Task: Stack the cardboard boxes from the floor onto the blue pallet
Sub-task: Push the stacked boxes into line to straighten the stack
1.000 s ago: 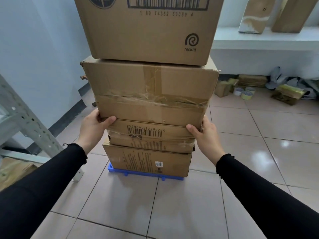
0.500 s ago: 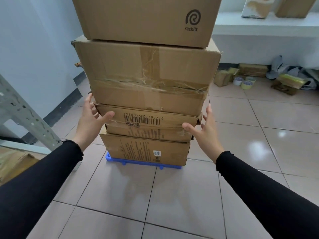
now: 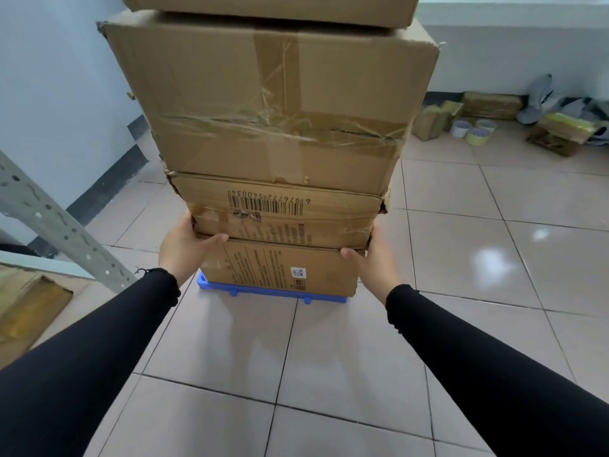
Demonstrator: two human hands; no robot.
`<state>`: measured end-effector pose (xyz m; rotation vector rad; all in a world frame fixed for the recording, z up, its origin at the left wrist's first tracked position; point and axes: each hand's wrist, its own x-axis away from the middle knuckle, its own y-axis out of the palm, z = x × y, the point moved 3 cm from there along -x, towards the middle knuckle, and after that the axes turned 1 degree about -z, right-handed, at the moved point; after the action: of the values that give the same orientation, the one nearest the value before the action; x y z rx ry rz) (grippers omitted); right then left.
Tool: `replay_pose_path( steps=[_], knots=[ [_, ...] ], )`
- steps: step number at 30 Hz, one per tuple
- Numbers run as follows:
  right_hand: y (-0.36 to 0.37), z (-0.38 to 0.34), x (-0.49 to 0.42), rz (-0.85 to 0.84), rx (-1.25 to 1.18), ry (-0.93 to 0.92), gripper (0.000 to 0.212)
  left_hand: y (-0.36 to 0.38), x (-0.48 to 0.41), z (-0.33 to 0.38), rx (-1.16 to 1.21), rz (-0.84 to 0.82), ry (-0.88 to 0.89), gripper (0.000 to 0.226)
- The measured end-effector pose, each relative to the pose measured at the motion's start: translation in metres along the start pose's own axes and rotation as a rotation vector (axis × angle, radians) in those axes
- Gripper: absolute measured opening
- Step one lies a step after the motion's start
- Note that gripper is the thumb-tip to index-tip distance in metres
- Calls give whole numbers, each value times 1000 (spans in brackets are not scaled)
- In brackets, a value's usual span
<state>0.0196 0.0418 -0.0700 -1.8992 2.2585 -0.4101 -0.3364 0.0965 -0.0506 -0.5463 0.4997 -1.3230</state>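
Top box [image 3: 270, 8] is getting cut off by the upper edge. Stack is hiding most of the pallet [image 3: 273, 293]. Both hands' fingers are wrapping out of sight behind the box sides; small label [image 3: 298, 273] too small to read.

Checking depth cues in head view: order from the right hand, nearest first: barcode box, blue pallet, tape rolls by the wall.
1. barcode box: touching the right hand, second from the bottom of the stack.
2. blue pallet: on the floor below, under the stack.
3. tape rolls: far right, by the back wall.
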Motion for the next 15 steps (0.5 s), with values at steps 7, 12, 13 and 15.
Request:
replay_pose_path(
  steps=[7,12,13,15],
  knots=[
    [0,1,-3,13,78,23,56,5,5,-1,-54,95,-2,53],
    [1,0,-1,19,117,43,55,7,5,-1,-63,103,-5,51],
    [2,0,-1,20,128,46,55,8,6,0,-64,99,-7,51],
    [3,0,0,24,131,57,55,8,6,0,-58,86,-14,50]
  ],
)
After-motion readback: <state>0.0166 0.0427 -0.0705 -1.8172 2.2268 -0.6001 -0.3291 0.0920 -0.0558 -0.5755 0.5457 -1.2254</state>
